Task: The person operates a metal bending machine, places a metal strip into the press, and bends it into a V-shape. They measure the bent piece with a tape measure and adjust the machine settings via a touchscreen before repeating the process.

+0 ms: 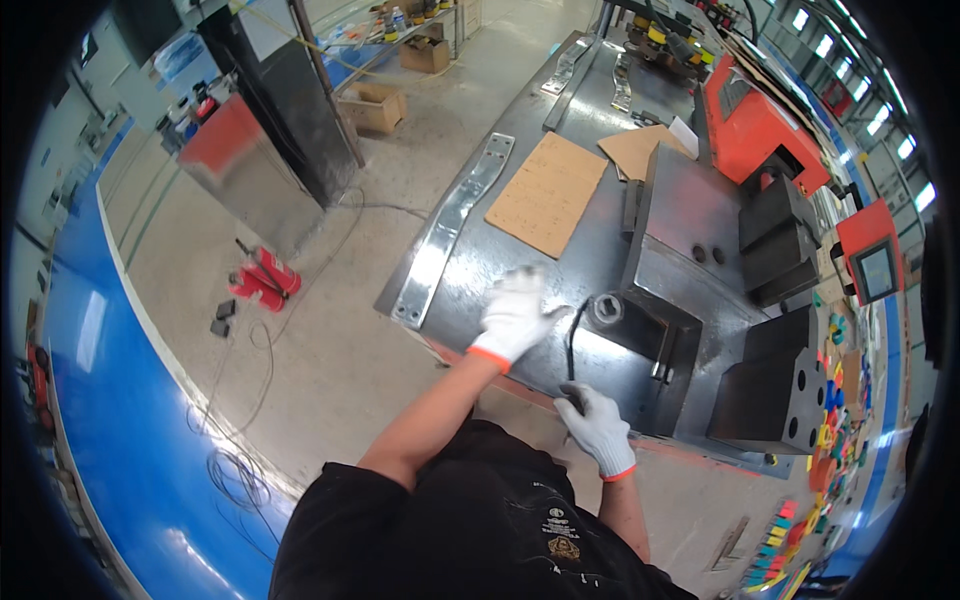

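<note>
My left hand (515,318), in a white glove with an orange cuff, is stretched out over the dark metal worktable (480,262), thumb apart from the fingers and nothing in it. Slightly blurred fingertips point toward a brown cardboard sheet (548,193). Nearer the table's front edge, my right hand (600,432), gloved alike, closes on the lower end of a thin black rod-like piece (571,345), which bends at its top; its exact kind is unclear. Beside that bend stands a round metal ring-shaped part (607,310). A long bent metal bar (455,225) lies along the left edge.
A heavy dark machine block (690,235) and black die-like blocks (765,385) occupy the right side, with a red-framed screen (875,270) beyond. More bent bars (568,65) lie at the far end. Red fire extinguishers (265,280) and loose cables (238,480) are on the floor at left.
</note>
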`<state>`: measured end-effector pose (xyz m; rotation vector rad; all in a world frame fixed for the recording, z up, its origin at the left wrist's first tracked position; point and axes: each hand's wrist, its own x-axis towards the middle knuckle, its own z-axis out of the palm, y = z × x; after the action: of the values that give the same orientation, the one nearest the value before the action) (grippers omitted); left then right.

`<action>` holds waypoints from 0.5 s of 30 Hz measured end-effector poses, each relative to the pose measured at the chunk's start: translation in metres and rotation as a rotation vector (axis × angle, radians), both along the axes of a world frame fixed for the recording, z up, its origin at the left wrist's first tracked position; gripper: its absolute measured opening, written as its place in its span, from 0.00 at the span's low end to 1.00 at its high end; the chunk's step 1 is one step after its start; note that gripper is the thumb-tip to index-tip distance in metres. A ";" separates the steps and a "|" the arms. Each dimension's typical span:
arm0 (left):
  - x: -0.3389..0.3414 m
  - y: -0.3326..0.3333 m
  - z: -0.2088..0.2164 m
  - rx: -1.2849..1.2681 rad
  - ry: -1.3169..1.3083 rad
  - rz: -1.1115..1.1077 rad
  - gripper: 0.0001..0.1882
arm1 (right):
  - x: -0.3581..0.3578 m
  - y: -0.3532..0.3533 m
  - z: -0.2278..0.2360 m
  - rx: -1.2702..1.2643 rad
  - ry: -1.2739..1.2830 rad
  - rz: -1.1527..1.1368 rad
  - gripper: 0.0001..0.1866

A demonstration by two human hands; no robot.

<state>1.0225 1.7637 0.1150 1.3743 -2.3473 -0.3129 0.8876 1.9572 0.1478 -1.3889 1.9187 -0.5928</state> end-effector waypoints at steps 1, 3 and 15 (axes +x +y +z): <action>0.031 -0.013 0.019 0.150 -0.123 0.076 0.47 | 0.004 -0.007 -0.005 0.029 0.012 -0.029 0.23; 0.100 -0.029 0.027 0.275 -0.312 0.297 0.47 | 0.017 -0.016 -0.011 0.087 0.039 -0.046 0.23; 0.186 -0.029 -0.001 0.515 -0.314 0.337 0.42 | 0.063 -0.030 -0.032 0.137 0.027 -0.026 0.24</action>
<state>1.2082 1.7348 0.1135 2.1668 -2.3041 -0.6747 0.9503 1.9277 0.1156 -1.2930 1.9633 -0.4482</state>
